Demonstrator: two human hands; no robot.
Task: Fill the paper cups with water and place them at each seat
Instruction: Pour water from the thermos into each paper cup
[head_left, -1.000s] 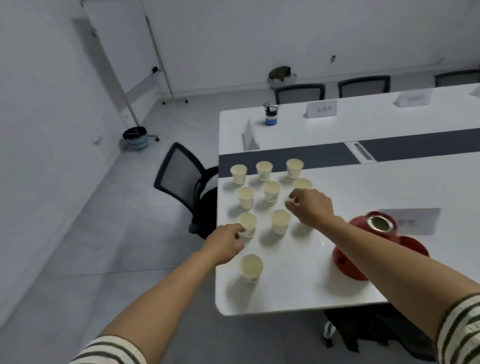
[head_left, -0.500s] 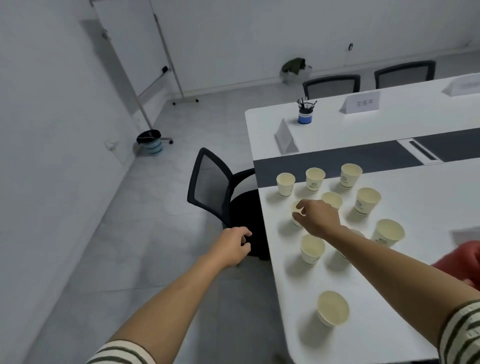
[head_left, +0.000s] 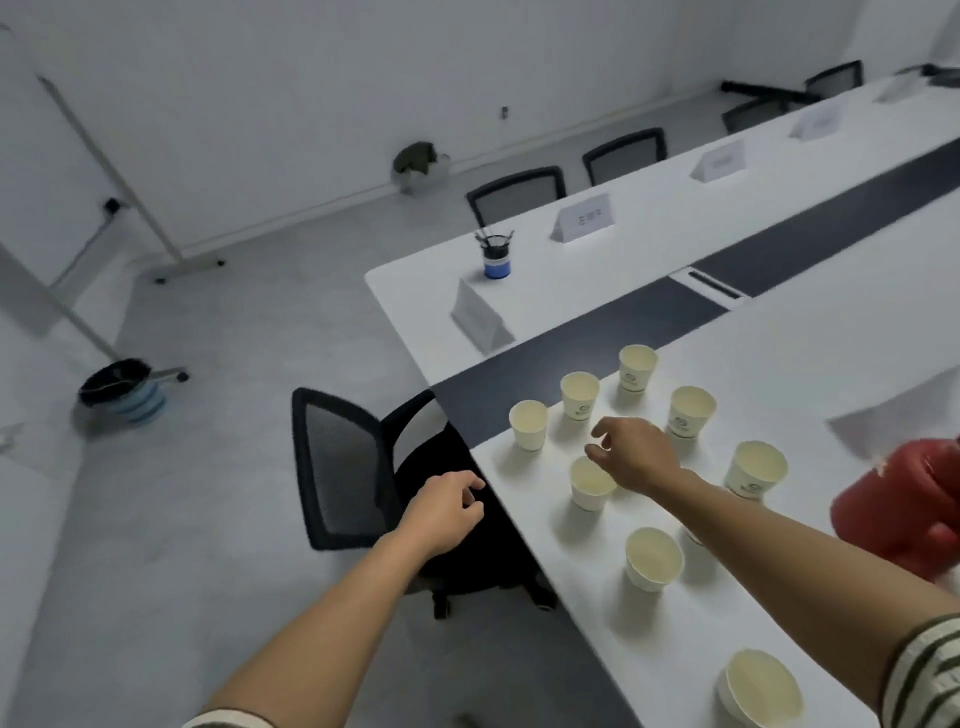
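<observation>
Now the right hand (head_left: 636, 456) hovers over the paper cups (head_left: 579, 397) clustered at the counter (head_left: 587, 597) corner, its grip loose and empty, probably choosing one to carry off. The left hand (head_left: 447, 512) hangs past the edge, grip relaxed, holding nothing. The red kettle (head_left: 904, 504) sits alongside.

Paper cups (head_left: 594, 482) crowding table (head_left: 810, 332) corner
</observation>
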